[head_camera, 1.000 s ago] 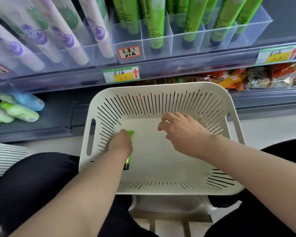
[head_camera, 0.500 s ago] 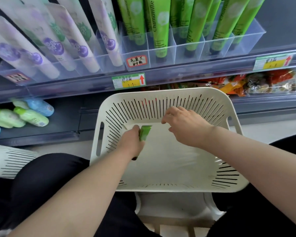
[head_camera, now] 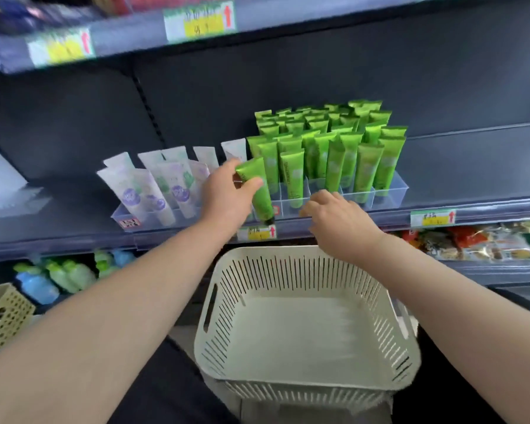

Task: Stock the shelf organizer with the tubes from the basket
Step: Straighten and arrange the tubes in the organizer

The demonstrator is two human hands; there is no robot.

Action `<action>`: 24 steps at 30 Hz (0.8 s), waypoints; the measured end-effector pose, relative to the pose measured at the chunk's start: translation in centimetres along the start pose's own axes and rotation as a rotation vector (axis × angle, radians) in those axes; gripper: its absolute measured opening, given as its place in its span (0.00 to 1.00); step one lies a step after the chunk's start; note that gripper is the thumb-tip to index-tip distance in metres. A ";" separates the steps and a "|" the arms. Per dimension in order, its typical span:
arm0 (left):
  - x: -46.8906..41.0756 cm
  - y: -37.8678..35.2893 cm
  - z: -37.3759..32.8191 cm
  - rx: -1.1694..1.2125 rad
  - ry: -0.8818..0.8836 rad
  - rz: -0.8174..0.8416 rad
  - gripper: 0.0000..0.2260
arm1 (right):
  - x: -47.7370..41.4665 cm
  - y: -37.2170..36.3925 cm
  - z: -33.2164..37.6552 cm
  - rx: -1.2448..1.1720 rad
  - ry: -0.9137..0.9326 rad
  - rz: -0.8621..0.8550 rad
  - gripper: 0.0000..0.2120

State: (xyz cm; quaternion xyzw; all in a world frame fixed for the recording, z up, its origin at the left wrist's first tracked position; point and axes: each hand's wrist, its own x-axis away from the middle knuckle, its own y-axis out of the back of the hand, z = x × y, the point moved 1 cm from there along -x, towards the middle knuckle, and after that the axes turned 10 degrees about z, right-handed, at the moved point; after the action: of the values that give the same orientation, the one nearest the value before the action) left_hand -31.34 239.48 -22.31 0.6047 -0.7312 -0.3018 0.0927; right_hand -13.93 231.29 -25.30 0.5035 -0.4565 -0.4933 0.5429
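COUNT | hands: 2, left hand (head_camera: 227,195) and right hand (head_camera: 338,223) | white basket (head_camera: 273,250): 1 | beige basket (head_camera: 3,316): 1 | green tube (head_camera: 262,197) in hand: 1 | standing green tubes (head_camera: 334,148): too dense to count | white tubes (head_camera: 153,185): about nine | yellow price tags (head_camera: 257,233): 4

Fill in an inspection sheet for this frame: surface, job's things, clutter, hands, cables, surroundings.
Surface: dark shelf, price labels on its front rail.
Job's things: clear organizer full of upright green tubes; white basket below, nothing seen inside.
Clutter: purple-print tubes in a bin left of the organizer.
Grips: left hand holds one tube, cap down, before the organizer; right hand holds nothing, fingers relaxed.
Cables: nothing seen.
Surroundings: bottles lower left, snack packs lower right, beige basket far left.
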 end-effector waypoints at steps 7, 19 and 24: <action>-5.5 0.0 -3.3 -0.224 -0.017 -0.073 0.07 | -1.6 3.6 -2.4 0.009 -0.038 -0.096 0.19; -8.8 -3.7 -2.4 -0.522 0.096 0.160 0.17 | -1.4 2.6 -7.9 -0.092 -0.157 -0.042 0.15; -8.4 -2.8 -5.6 -0.685 -0.053 0.086 0.18 | -0.3 2.6 -9.3 -0.115 -0.232 -0.044 0.15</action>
State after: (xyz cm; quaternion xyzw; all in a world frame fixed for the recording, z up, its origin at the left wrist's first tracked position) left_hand -24.09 245.28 -17.45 0.4991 -0.6143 -0.5413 0.2837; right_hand -4.54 232.51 -23.38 0.4210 -0.4760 -0.5854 0.5034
